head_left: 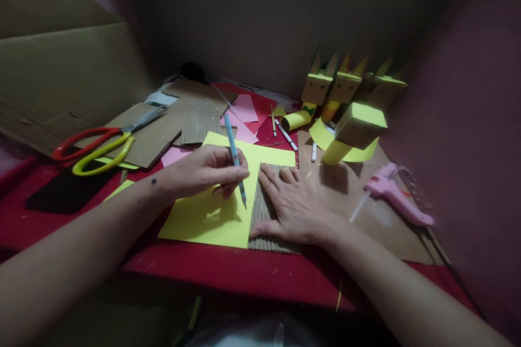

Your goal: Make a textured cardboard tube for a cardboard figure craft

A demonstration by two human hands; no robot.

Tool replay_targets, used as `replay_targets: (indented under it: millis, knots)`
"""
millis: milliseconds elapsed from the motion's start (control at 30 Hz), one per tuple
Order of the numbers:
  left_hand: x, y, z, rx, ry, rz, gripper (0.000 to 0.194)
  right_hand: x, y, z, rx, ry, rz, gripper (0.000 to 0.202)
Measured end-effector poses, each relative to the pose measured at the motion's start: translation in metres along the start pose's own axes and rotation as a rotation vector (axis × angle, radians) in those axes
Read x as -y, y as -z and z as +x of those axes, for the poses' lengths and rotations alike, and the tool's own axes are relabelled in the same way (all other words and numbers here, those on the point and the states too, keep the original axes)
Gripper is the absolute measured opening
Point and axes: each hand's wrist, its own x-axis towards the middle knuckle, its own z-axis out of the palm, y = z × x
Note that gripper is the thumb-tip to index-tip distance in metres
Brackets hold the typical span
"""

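A blue patterned pencil (230, 139) is held in my left hand (215, 171), tip pointing down over a yellow paper sheet (203, 217). The tip is close to the left edge of a corrugated cardboard piece (266, 211); whether it touches the paper I cannot tell. My right hand (291, 203) lies spread on that cardboard, fingers apart, pressing it over the right part of the sheet.
Scissors (126, 135) with red and yellow handles rest on cardboard (152, 146) at the left, above a dark flat object (65, 192). On the right are a pink glue gun (399, 195), a yellow-topped box figure (360, 124) and several eared figures (317, 87) behind.
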Motion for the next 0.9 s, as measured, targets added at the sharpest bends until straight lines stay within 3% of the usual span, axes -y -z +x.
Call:
replay_targets:
  millis: [167,433,600,900]
  knots:
    - [-0.003,-0.006,-0.003,0.29,0.135,-0.074,0.018,-0.003,0.0,-0.001,0.057,0.023,0.003,0.116]
    - [-0.004,-0.016,-0.002,0.458,0.185,-0.001,0.017,-0.005,0.0,-0.002,0.078,0.026,0.026,0.123]
    - [-0.003,-0.019,-0.001,0.472,0.182,0.005,0.015,-0.005,0.0,-0.002,0.083,0.018,0.045,0.124]
    - [0.003,-0.018,0.001,0.351,0.208,0.06,0.017,-0.005,-0.001,0.0,0.105,0.003,0.059,0.124]
